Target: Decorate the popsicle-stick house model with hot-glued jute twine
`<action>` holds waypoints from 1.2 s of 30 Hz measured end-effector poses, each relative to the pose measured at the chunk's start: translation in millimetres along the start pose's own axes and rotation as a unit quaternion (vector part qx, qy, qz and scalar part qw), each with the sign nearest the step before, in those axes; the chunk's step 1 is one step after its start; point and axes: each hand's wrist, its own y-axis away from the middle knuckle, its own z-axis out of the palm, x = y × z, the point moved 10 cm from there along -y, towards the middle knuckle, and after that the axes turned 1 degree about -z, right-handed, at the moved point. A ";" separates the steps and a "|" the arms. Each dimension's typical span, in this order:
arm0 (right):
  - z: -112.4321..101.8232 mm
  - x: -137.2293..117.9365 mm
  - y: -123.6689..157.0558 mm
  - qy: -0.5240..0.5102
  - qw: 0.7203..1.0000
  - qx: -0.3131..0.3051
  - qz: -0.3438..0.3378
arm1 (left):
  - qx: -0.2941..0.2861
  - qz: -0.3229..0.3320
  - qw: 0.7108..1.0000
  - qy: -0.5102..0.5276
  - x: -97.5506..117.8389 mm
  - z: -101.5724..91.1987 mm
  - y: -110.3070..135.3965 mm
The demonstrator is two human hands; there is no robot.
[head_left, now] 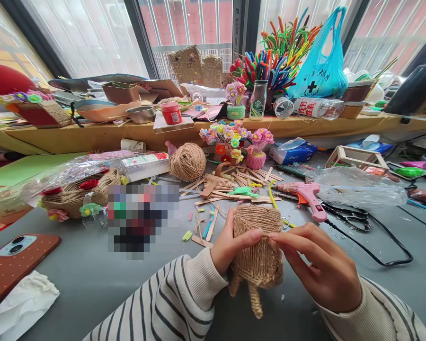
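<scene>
A small jute-wrapped container (258, 251) with stubby twine legs sits between my hands, low in the middle of the grey table. My left hand (230, 246) wraps its left side, thumb lying across the front. My right hand (319, 267) grips the right side, fingertips pressed on the twine near the left thumb. A ball of jute twine (187, 161) rests further back. A pink glue gun (307, 195) lies just right of the container, its black cord (376, 258) trailing over the table.
Wooden sticks (234, 184) are scattered behind the container. A twine basket with flowers (80, 194) and a phone in a red case (16, 260) lie left. Black scissors (351, 217) and a clear plastic bag (358, 189) sit right. Pipe-cleaner flower pots (234, 142) stand behind.
</scene>
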 end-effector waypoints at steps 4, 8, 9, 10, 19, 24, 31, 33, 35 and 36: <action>-2.8 4.4 1.8 0.013 1.000 0.019 0.017 | 0.003 -0.003 1.000 0.007 0.2 0.4 0.9; -4.6 9.8 3.0 0.020 0.999 0.028 0.039 | 0.001 0.009 1.000 0.028 2.6 2.2 1.3; -5.0 10.8 3.2 0.020 0.998 0.029 0.043 | 0.003 0.008 0.999 0.036 2.0 1.6 1.3; -5.3 11.5 3.3 0.019 0.998 0.030 0.046 | -0.001 0.005 0.999 0.048 1.0 2.0 1.3; -11.7 16.8 6.6 0.020 0.998 0.038 0.055 | -0.037 -0.034 0.989 0.136 -6.1 5.4 2.9; -12.3 18.5 7.3 0.026 0.998 0.030 0.050 | -0.051 -0.054 0.987 0.143 -8.1 7.9 3.3; -14.9 12.2 3.0 -0.004 0.997 0.054 0.057 | -0.087 -0.046 0.985 0.144 -3.2 15.5 5.2; -17.0 9.9 1.7 -0.006 0.997 0.061 0.051 | -0.089 -0.033 0.985 0.145 1.7 18.5 5.4; -18.8 9.2 1.1 -0.005 0.996 0.068 0.049 | -0.088 -0.021 0.986 0.143 6.0 20.8 5.2; -19.2 9.0 1.0 -0.003 0.996 0.069 0.048 | -0.088 -0.018 0.986 0.141 7.2 21.7 5.1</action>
